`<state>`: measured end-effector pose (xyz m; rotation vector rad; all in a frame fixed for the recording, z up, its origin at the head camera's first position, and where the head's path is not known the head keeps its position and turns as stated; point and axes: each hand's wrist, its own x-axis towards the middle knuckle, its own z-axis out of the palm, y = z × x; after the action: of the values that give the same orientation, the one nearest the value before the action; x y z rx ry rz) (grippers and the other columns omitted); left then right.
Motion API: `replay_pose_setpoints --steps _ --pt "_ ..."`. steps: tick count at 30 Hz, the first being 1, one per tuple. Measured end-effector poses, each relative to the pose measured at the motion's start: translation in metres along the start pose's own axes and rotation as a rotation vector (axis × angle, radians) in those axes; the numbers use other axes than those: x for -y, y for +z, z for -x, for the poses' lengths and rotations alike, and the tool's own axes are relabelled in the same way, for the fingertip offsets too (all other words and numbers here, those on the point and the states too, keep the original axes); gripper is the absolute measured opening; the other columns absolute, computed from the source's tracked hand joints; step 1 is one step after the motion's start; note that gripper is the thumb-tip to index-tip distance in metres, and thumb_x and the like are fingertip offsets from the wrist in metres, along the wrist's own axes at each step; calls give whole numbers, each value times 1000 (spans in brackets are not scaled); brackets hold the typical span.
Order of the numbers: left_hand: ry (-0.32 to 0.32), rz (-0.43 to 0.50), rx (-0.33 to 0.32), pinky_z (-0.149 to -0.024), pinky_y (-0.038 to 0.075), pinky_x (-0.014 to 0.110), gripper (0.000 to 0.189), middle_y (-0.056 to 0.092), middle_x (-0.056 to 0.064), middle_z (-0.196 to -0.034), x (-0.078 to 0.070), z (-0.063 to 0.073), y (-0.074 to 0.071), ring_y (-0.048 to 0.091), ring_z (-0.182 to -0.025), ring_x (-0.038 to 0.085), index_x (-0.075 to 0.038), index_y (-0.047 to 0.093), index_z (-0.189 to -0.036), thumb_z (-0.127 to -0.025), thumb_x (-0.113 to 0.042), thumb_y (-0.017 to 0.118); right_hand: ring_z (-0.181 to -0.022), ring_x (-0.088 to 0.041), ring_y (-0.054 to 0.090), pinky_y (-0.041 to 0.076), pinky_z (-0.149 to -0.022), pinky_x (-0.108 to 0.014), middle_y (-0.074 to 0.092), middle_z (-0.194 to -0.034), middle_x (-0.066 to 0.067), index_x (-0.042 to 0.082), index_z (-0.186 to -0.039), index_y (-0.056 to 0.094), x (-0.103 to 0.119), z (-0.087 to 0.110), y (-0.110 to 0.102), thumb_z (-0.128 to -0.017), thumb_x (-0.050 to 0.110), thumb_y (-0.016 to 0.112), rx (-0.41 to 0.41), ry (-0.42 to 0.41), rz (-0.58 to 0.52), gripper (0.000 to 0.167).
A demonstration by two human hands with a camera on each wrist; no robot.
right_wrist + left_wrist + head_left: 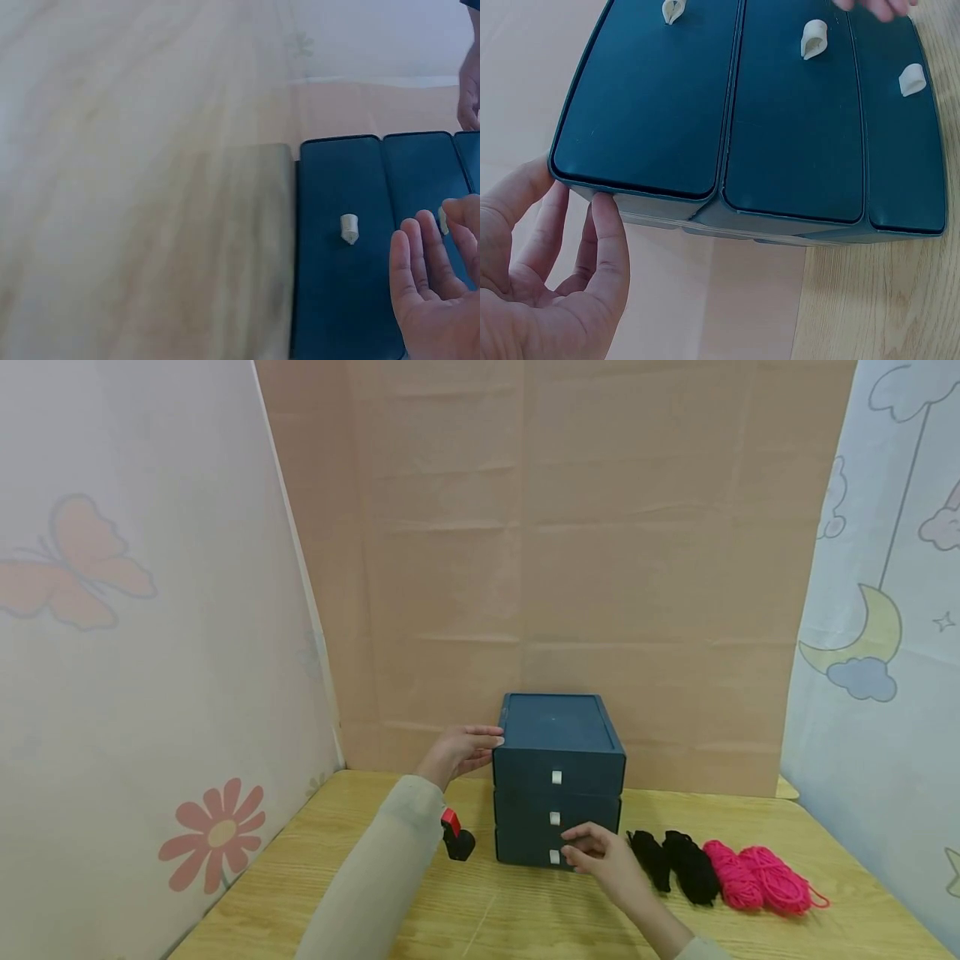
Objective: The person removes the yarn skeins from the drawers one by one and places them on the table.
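Note:
A dark blue unit of 3 stacked drawers [558, 806] stands on the table, each closed front bearing a small white pull tab [814, 39]. My left hand [467, 752] touches its upper left edge, the thumb at the top and the fingers against the side [577, 262]. Before the lower drawers, my right hand [603, 860] hovers with loosely bent fingers and nothing in them. In the right wrist view its fingertips come close to the middle tab [443, 221], partly hiding it; the bottom tab [349, 229] shows fully.
To the right of the drawers lie black yarn bundles [692, 868] and bright pink yarn bundles [776, 878]. The wooden table [450, 910] meets a brown paper backdrop [435, 610] behind. A black and red device [456, 837] sits at my left wrist.

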<state>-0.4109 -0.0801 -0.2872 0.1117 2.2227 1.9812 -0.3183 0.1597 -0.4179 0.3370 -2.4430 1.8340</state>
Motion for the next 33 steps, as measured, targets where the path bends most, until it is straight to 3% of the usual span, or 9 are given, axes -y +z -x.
replay_pose_setpoints --steps 13,24,33 --pt "5 1 -9 -92 53 31 24 66 5 -103 1 1 0 59 -82 16 -11 72 -112 -89 -15 71 -82 -25 66 59 -70 -38 69 -90 -13 -13 -113 58 -33 -6 6 -93 8 63 69 45 -47 30" --pt "13 -6 -4 -94 53 32 26 66 5 -103 1 -1 1 59 -82 15 -10 71 -114 -89 -16 70 -82 -21 67 59 -72 -39 69 -91 -13 -15 -114 58 -29 -10 9 -93 8 59 92 84 -56 30" --pt "-7 0 -5 -93 53 32 24 66 4 -100 -2 1 1 59 -79 13 -10 72 -114 -90 -14 69 -82 -23 69 59 -70 -37 71 -92 -16 -13 -111 62 -30 -16 13 -92 9 62 44 114 -15 29"
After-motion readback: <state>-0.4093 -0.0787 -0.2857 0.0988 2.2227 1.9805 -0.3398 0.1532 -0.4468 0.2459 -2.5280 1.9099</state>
